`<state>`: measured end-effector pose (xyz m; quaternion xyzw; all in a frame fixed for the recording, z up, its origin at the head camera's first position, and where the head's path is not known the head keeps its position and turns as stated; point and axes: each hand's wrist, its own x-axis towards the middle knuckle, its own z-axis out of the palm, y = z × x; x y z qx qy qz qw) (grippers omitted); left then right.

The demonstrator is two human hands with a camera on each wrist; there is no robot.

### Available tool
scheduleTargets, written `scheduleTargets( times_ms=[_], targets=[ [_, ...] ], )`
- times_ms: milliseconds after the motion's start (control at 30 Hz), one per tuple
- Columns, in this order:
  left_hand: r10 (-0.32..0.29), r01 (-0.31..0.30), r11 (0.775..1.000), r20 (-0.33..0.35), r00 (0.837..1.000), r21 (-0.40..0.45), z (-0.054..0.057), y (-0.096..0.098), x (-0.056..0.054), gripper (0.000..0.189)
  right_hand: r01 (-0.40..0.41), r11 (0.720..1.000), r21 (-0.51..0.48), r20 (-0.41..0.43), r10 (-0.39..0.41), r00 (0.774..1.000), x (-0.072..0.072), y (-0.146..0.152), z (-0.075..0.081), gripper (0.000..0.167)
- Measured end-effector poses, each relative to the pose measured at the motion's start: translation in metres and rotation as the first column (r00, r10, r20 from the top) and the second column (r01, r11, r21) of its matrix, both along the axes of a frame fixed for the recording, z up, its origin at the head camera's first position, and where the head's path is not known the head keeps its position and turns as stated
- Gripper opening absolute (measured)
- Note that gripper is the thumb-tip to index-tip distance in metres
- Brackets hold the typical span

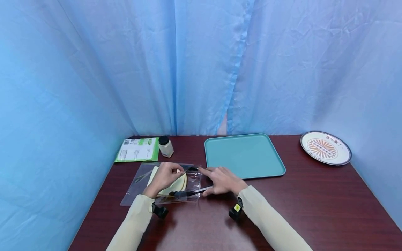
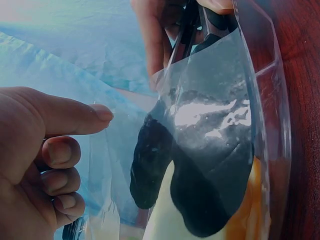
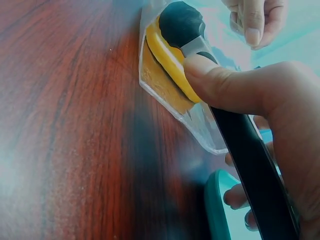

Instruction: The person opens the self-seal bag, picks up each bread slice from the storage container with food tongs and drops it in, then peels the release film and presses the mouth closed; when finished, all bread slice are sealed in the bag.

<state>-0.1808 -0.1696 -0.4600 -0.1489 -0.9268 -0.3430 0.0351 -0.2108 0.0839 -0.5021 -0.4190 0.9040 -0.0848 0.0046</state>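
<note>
On the left of the table lies a clear plastic bag (image 1: 135, 190) with flat, round, pale yellow pieces (image 1: 180, 183) inside. My left hand (image 1: 164, 177) is over it, pinching the bag's film between thumb and forefinger; the other fingers are curled in the left wrist view. My right hand (image 1: 224, 180) grips a pair of tongs (image 3: 250, 165) by its black handles, thumb along one arm. The tongs' black heads (image 2: 200, 205) are spread inside the bag's mouth, seen through the film in the left wrist view, one overlapping the yellow pieces.
Behind the bag stand a small jar (image 1: 166, 147) with a black lid and a green-and-white packet (image 1: 138, 150). A teal tray (image 1: 245, 153) lies just beyond my right hand. A patterned plate (image 1: 326, 148) sits at the far right. Blue curtains (image 1: 201, 69) enclose the table.
</note>
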Motion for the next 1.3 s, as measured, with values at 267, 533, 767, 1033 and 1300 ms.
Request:
scheduleTargets(
  times_ms=[267, 533, 767, 1033, 1300],
  targets=[
    [-0.011, 0.011, 1.0, -0.006, 1.0, 0.002, -0.001, -0.001, 0.0, 0.005, 0.015, 1.0, -0.011, -0.031, -0.015, 0.999, 0.006, 0.011, 0.004, 0.098],
    [-0.009, 0.009, 1.0, 0.007, 1.0, 0.004, 0.0, 0.0, 0.001, 0.005, 0.02, 0.998, -0.052, -0.103, -0.026, 0.994, 0.015, 0.03, 0.006, 0.098],
    [-0.011, 0.011, 1.0, -0.005, 1.0, -0.001, 0.0, 0.0, 0.001, 0.005, 0.031, 0.996, -0.082, -0.121, -0.041, 0.992, 0.025, 0.046, 0.008, 0.097],
    [-0.009, 0.009, 1.0, -0.007, 1.0, 0.007, -0.001, 0.0, 0.0, 0.005, 0.088, 0.985, -0.145, -0.127, -0.107, 0.986, 0.036, 0.068, 0.008, 0.096],
    [-0.009, 0.009, 1.0, -0.017, 1.0, -0.01, -0.004, 0.0, 0.0, 0.005, 0.168, 0.962, -0.214, -0.099, -0.193, 0.976, 0.046, 0.096, 0.008, 0.094]
  ],
)
